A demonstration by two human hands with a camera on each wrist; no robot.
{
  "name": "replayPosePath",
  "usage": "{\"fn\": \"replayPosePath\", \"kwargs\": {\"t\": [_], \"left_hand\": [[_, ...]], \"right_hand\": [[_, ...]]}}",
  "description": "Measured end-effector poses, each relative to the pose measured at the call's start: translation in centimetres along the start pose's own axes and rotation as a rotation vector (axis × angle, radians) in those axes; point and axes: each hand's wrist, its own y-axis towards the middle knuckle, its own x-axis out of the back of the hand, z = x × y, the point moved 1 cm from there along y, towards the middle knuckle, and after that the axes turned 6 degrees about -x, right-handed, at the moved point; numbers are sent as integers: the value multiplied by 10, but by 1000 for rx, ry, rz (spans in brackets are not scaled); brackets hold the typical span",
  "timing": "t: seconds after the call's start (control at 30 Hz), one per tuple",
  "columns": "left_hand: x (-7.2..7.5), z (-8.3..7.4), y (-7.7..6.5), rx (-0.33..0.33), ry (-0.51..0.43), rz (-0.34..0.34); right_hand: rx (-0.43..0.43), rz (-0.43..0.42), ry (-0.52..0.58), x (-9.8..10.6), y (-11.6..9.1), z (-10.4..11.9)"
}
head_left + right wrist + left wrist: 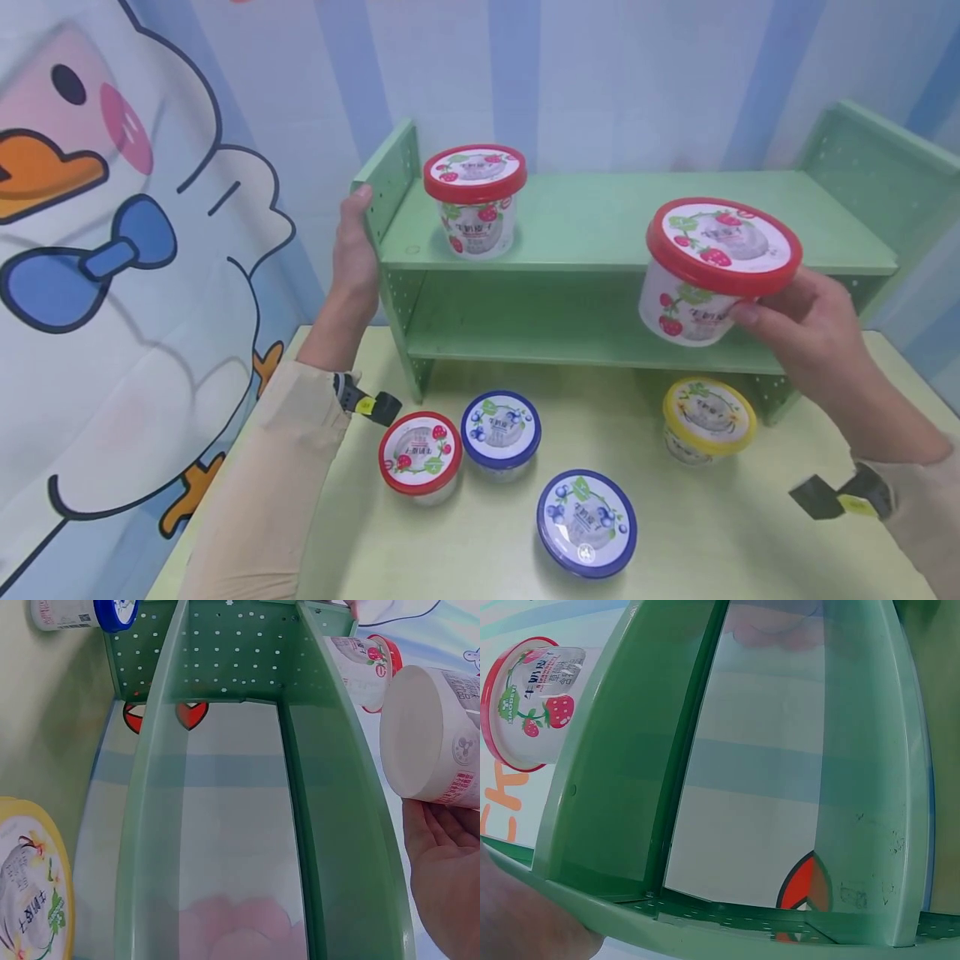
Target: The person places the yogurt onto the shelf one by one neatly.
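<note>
My right hand (817, 342) grips a red-lidded strawberry ice cream cup (697, 308) by its side, thumb in front. This cup is raised before the right part of the green shelf (600, 268), slightly tilted. In the right wrist view, its white base (412, 735) faces the camera beside the upper tier. My left hand (356, 254) holds the shelf's left side panel near its front edge; most of its fingers are hidden. Another strawberry cup (476, 221) stands upright at the left of the top tier, also visible as a cup (551, 705) in the left wrist view.
On the table (480, 546) stand a red-lidded cup (420, 454), two blue-lidded blueberry cups (501, 429) (587, 525) and a yellow-lidded cup (708, 417), the last below the held cup. A cartoon duck backdrop (150, 333) hangs at the left.
</note>
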Motion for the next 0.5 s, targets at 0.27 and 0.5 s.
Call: {"fn": "replayPosePath", "kwargs": {"t": [0.27, 0.5], "left_hand": [[0, -1, 0, 7, 16, -12], [0, -1, 0, 9, 8, -9]], "right_hand": [[4, -7, -75, -2, 8, 8], [26, 11, -6, -4, 14, 11]]}}
